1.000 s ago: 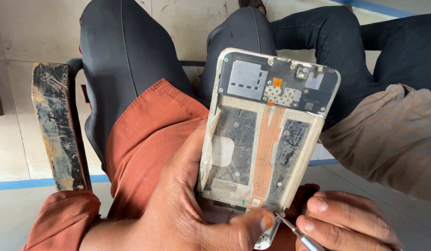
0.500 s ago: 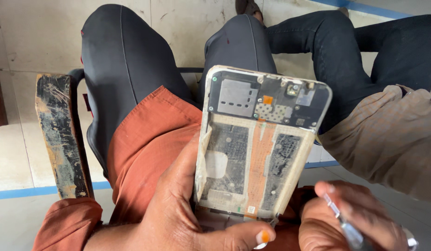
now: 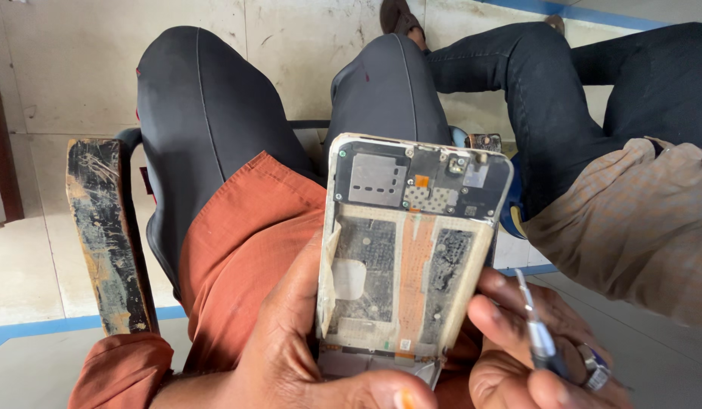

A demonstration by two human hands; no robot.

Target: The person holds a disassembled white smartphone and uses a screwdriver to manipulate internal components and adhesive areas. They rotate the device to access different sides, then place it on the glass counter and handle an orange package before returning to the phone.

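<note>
My left hand (image 3: 290,348) grips an opened phone (image 3: 408,250) from the left and below, its back cover off. The circuit board, metal shields and an orange flex strip down the middle are exposed. My thumb lies under the phone's lower edge. My right hand (image 3: 533,348) sits at the phone's lower right edge and holds thin metal tweezers (image 3: 534,326), tips pointing up beside the frame. A ring is on one finger of that hand.
My legs in dark trousers and an orange shirt hem (image 3: 237,257) are below the phone. A worn wooden chair arm (image 3: 109,235) stands at the left. Another person's legs and beige sleeve (image 3: 631,220) are at the right. Tiled floor beyond.
The tweezers left the phone's bottom edge and moved right and up beside the frame. The phone shifted slightly left and lower in view.
</note>
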